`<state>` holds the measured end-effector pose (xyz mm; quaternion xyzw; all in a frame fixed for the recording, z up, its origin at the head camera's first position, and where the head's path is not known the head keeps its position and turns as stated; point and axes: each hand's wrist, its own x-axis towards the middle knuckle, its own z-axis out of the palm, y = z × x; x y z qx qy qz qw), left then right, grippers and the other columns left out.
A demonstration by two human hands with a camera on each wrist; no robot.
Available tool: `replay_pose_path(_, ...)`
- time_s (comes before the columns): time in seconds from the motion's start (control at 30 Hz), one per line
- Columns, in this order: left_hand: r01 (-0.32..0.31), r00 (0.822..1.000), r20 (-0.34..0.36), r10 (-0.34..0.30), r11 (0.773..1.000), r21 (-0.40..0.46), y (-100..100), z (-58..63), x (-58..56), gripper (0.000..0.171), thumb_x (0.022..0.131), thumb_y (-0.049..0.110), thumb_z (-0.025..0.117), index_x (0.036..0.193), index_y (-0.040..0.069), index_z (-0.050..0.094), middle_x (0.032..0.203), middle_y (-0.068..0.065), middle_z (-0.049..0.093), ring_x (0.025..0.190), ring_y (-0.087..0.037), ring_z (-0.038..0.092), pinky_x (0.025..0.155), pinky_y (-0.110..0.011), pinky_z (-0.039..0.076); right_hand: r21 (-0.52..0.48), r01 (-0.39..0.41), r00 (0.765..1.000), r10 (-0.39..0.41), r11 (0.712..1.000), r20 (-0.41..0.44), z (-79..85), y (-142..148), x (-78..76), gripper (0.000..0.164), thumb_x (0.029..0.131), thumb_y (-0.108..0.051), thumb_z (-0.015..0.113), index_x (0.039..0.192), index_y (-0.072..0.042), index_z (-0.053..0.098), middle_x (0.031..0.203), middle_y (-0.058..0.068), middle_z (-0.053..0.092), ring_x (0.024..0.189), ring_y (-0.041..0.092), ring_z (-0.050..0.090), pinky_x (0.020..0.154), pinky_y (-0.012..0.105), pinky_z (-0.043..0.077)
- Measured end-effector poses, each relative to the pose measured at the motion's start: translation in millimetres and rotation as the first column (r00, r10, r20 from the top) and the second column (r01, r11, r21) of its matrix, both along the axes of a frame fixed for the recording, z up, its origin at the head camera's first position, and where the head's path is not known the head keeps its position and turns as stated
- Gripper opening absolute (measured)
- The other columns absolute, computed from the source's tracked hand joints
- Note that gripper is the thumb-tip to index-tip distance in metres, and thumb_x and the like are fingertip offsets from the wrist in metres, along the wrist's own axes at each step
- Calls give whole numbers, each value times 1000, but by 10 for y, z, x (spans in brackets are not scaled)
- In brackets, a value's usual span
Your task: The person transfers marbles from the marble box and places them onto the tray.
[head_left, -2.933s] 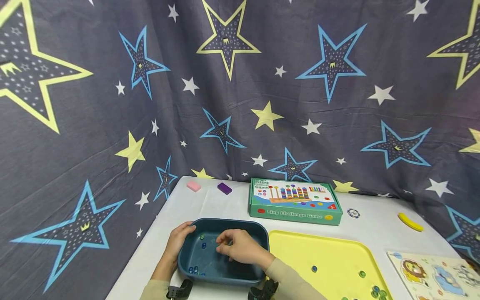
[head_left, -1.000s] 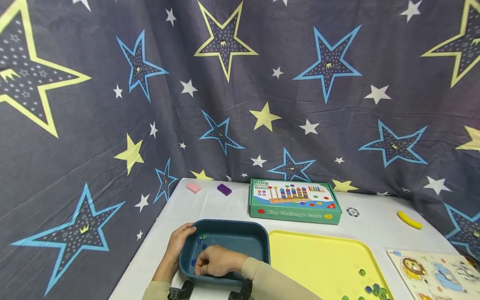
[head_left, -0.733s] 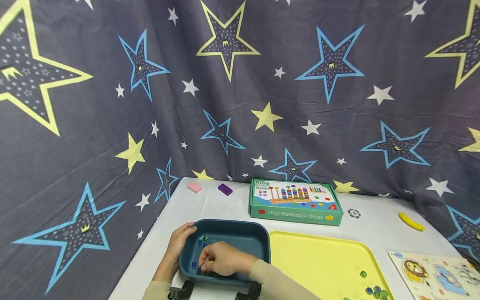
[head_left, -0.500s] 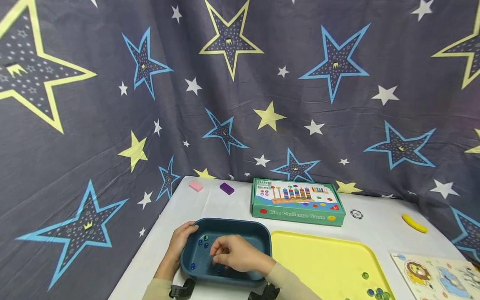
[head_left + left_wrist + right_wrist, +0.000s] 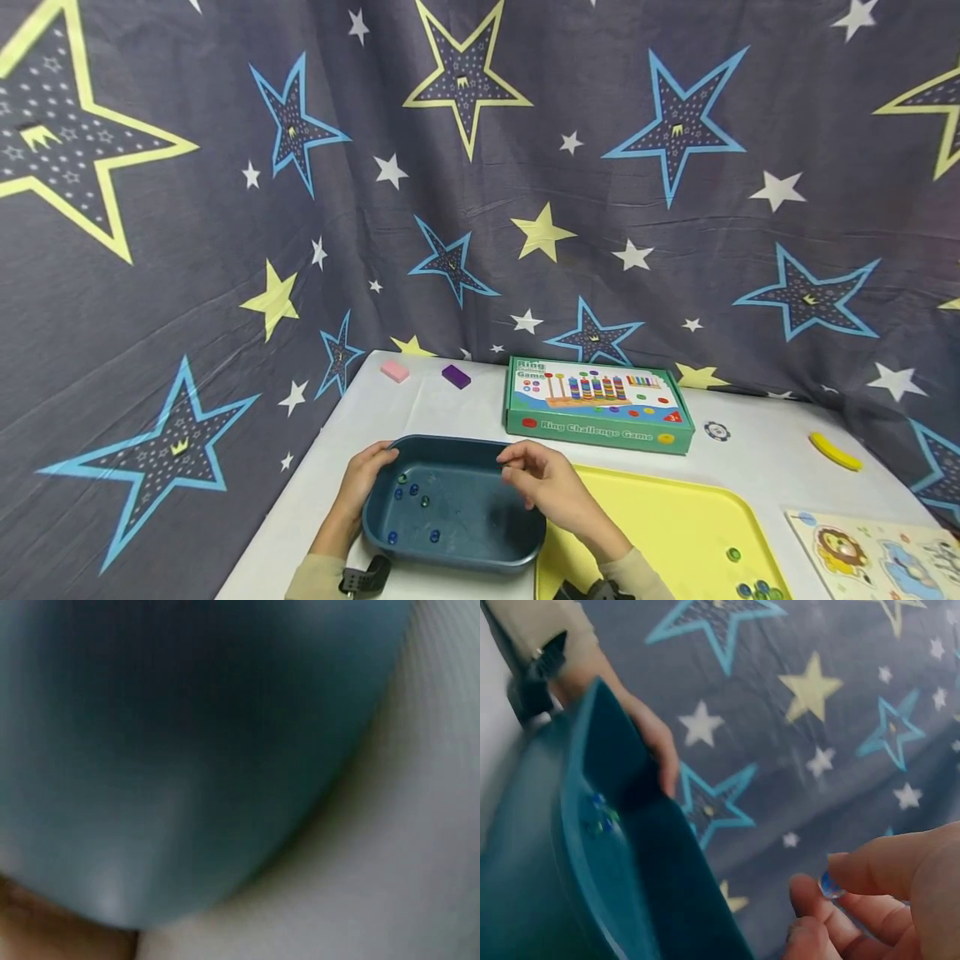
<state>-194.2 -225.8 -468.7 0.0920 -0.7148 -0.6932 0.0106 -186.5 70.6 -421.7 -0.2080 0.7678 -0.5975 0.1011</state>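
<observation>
A dark teal plastic tub [image 5: 480, 533] stands on the white table, with several blue and green glass marbles [image 5: 435, 536] lying apart on its floor, mostly in the left half. My left hand [image 5: 352, 487] grips the tub's left rim, thumb over the edge. Above the right rim hovers my right hand [image 5: 551, 492]. Its thumb and fingers pinch a blue marble [image 5: 829, 886], plain in the right wrist view. The left wrist view is filled by the blurred tub wall [image 5: 195, 810].
Right of the tub lies a yellow tray [image 5: 675, 517] with more marbles [image 5: 733, 554] at its right side. Behind stand a green game box [image 5: 600, 404], a pink block [image 5: 394, 372] and a purple block [image 5: 456, 377]. An animal puzzle board [image 5: 870, 546] and yellow banana-shaped piece [image 5: 835, 451] lie farther right.
My right hand has risen from the tub's near left part and moved right to its right rim, uncovering marbles there. The left hand keeps its hold. A blue marble mid-tray earlier is gone from there.
</observation>
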Motion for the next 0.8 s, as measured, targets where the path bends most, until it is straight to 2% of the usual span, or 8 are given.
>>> replay_pose_path(0.07,2,1000,4,-2,1000,2,-9,-24,-14,25,88,17,55,105,0,62,102,-12,63,97,-23,54,85,-32,38,-9,64,998,-64,998,1,-17,92,-27,28,86,-18,61,108,-2,57,86,10,59,56,16,49,50,33,47)
replay_pose_path(0.17,-1,1000,9,1,1000,-2,-24,-54,-29,26,88,18,55,106,1,62,104,-12,63,100,-24,53,87,-33,37,19,169,986,-169,985,-14,-37,234,-81,25,85,-15,62,107,-3,60,86,9,59,58,21,50,49,32,46)
replay_pose_path(0.27,-2,1000,9,2,1000,-11,-25,-54,-23,27,88,17,54,107,0,62,106,-14,62,102,-25,52,88,-35,36,103,264,964,-260,959,-57,-63,375,-132,17,84,-14,63,101,-11,65,84,5,60,61,24,53,49,30,45)
replay_pose_path(0.37,3,1000,11,-3,1000,-13,-2,-9,9,28,89,15,52,109,-2,61,108,-16,61,103,-28,52,87,-34,38,201,327,944,-307,924,-123,-109,500,-177,13,83,-13,64,96,-16,67,83,0,61,62,22,54,51,27,44)
replay_pose_path(0.43,6,1000,8,-6,1000,-12,-1,-12,7,28,89,15,52,109,-2,60,107,-16,61,102,-28,52,86,-34,39,249,347,935,-312,904,-171,-150,568,-207,13,83,-12,65,95,-16,67,81,-1,60,64,19,55,54,26,44)
replay_pose_path(0.53,0,1000,-8,0,1000,-8,-27,-120,-46,29,87,19,55,108,-1,62,105,-14,61,98,-26,54,83,-32,40,282,364,927,-317,888,-198,-226,644,-258,14,81,-11,66,95,-13,66,79,-2,59,67,15,53,58,26,43)
replay_pose_path(0.67,-20,1000,-17,20,1000,0,-58,-274,-119,30,85,25,57,105,3,63,103,-11,62,94,-22,55,80,-31,42,299,380,924,-340,876,-176,-343,709,-314,16,80,-10,66,96,-8,65,76,-1,57,66,14,53,56,25,43)
replay_pose_path(0.8,-27,1000,-14,27,1000,0,-48,-273,-121,31,84,25,58,105,4,63,103,-9,62,95,-21,56,81,-32,43,324,385,923,-357,864,-146,-435,748,-346,11,80,-11,66,91,-10,65,75,-2,59,63,13,52,53,25,41)
